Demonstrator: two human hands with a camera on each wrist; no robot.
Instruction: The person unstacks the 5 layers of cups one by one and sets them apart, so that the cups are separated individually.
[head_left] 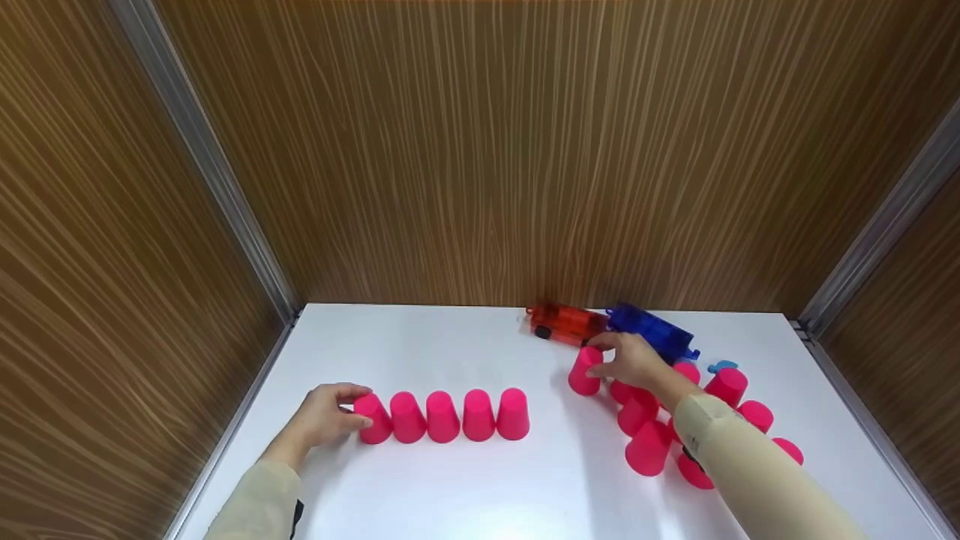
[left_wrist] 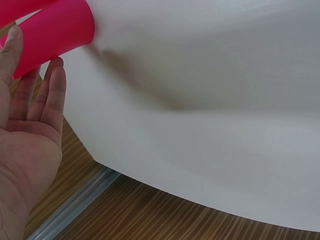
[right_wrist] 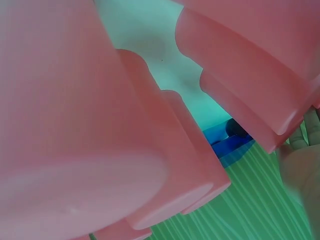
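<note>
Several pink cups stand upside down in a row on the white table. My left hand (head_left: 330,412) holds the leftmost cup (head_left: 373,420), thumb on its near side and fingers on the far side. That same cup (left_wrist: 55,32) shows at the upper left of the left wrist view. Farther right, my right hand (head_left: 626,358) grips another pink cup (head_left: 584,372) between thumb and fingers, apart from the row. The right hand (right_wrist: 302,170) is only partly seen at the right edge of its wrist view, behind large, close pink cups.
More pink cups (head_left: 649,448) cluster under and around the right forearm, partly hidden by it. Toward the back wall lie a red see-through toy wagon (head_left: 566,324) and a blue one (head_left: 651,330). A small light-blue piece (head_left: 723,366) lies near the cluster. Wood-patterned walls enclose the table.
</note>
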